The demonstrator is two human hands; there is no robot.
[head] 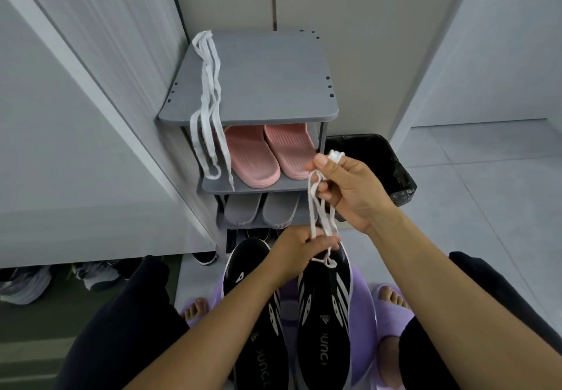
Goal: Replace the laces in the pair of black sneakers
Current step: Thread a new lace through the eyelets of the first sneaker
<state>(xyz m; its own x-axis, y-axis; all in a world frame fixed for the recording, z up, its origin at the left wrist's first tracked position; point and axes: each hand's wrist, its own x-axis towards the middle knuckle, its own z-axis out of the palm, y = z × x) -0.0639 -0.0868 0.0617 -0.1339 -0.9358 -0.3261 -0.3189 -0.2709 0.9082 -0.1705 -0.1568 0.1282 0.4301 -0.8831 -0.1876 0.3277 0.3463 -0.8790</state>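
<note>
The right hand (349,189) has its grip closed on a white lace (311,207): thumb and curled fingers pinch a bunched wad of it at the top, and the strands hang down to the left hand (299,246). That hand's grip is closed as well, its fingertips pinching the strands just above the toe end of one black sneaker (325,328), where a small loop of the lace rests on the shoe. The other black sneaker (255,313) lies just beside it, partly under the left forearm. Both sit on a purple stool (366,307) between the person's feet in purple slippers (392,295)

Neither sneaker shows a lace threaded through it. They seem to lie sole up, so the eyelets are hidden. A second white lace (209,85) lies along the top of the grey shoe rack (273,85) and hangs over its front edge. Whether these white laces are the old pair or the new I cannot tell. Either way, I judge that threading both shoes is yet to be done

The rack stands close in front, with pink slippers (267,152) on its upper shelf and grey slippers (261,213) below. A black bin (371,164) sits beside it, behind the right hand. More shoes (30,283) lie on the floor at the left. Nothing comes between the hands and the sneakers; only the left forearm covers part of one
</note>
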